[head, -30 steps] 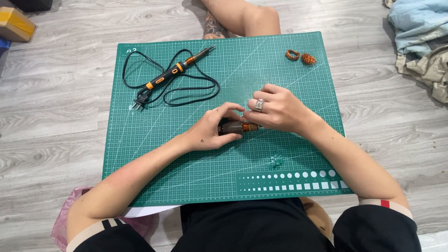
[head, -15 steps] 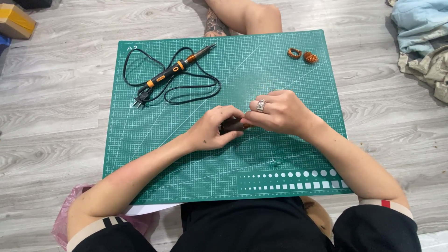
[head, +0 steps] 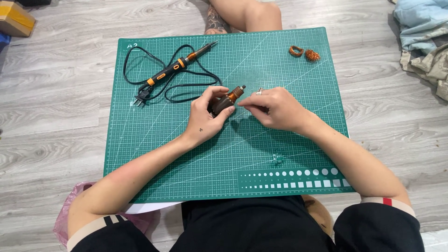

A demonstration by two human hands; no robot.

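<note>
My left hand (head: 205, 117) is closed around a small dark cylinder wound with copper wire, a motor rotor (head: 227, 98), held tilted above the green cutting mat (head: 186, 163). My right hand (head: 275, 109) is just to its right, with fingertips pinched at the rotor's upper end. A ring shows on one finger of that hand. Whether a wire runs between the fingers is too small to tell.
A black and orange soldering iron (head: 175, 70) with its coiled black cord lies at the mat's upper left. Two small copper wire coils (head: 304, 52) sit at the upper right. Clothes (head: 424, 42) are piled on the floor at right, a cardboard box (head: 16, 17) at far left.
Both hands have lifted the rotor off the mat and tilted it up. My right hand has slid from over the rotor to its right end.
</note>
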